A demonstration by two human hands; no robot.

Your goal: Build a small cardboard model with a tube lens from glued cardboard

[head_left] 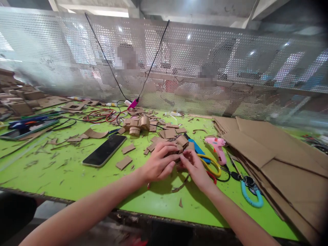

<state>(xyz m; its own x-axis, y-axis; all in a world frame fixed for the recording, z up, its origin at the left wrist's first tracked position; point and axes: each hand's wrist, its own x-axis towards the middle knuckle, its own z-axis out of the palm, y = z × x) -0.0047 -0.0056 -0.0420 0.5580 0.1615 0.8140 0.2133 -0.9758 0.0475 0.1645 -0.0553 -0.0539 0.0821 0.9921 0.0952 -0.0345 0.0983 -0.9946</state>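
My left hand (162, 162) is closed, its fingers bent over a small cardboard piece mostly hidden beneath them. Beside it, my right hand (196, 169) pinches with thumb and forefinger at the same spot, the fingertips of both hands nearly touching. A thin curved cardboard strip (182, 184) hangs or lies below the right hand; I cannot tell whether it joins the held piece. Just beyond the fingers lies a heap of cut cardboard pieces (182, 141). Scissors with a yellow handle (216, 169) and a red handle (212, 177) lie partly behind my right hand.
A black phone (105, 150) lies at left, a cardboard model with round parts (135, 125) behind it. At right are a blue tool (197, 146), a pink glue gun (217, 147), turquoise-handled scissors (252, 194) and stacked cardboard sheets (289, 153). A perforated metal screen (179, 78) closes the back.
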